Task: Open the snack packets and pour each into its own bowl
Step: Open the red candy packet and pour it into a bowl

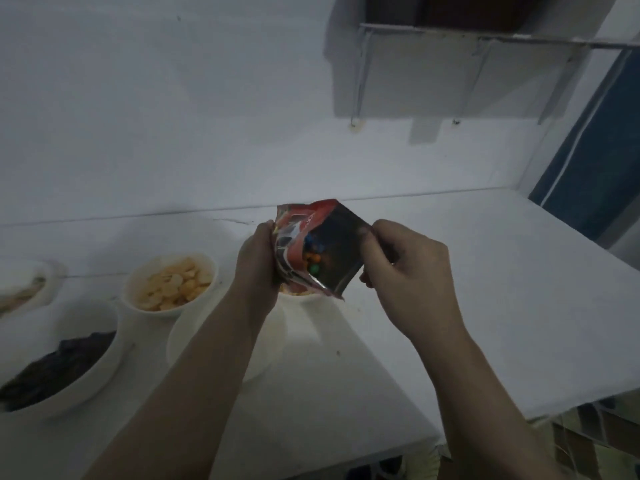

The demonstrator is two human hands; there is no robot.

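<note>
A red and dark snack packet [318,244] is held above the white counter, its mouth pulled wide so that coloured round candies show inside. My left hand [258,258] grips its left edge and my right hand [401,268] pinches its right edge. A white bowl [298,299] lies directly under the packet, mostly hidden by it. A second white bowl [273,337] sits under my left forearm, largely covered. A bowl of pale yellow crackers [173,282] stands to the left, and a bowl of dark snacks [62,362] at the lower left.
At the far left edge another white bowl [24,285] holds something pale. The white counter [485,306] runs along a white wall and ends at a front edge on the right. A metal shelf bracket [467,39] hangs on the wall above; a blue panel [595,161] stands at the right.
</note>
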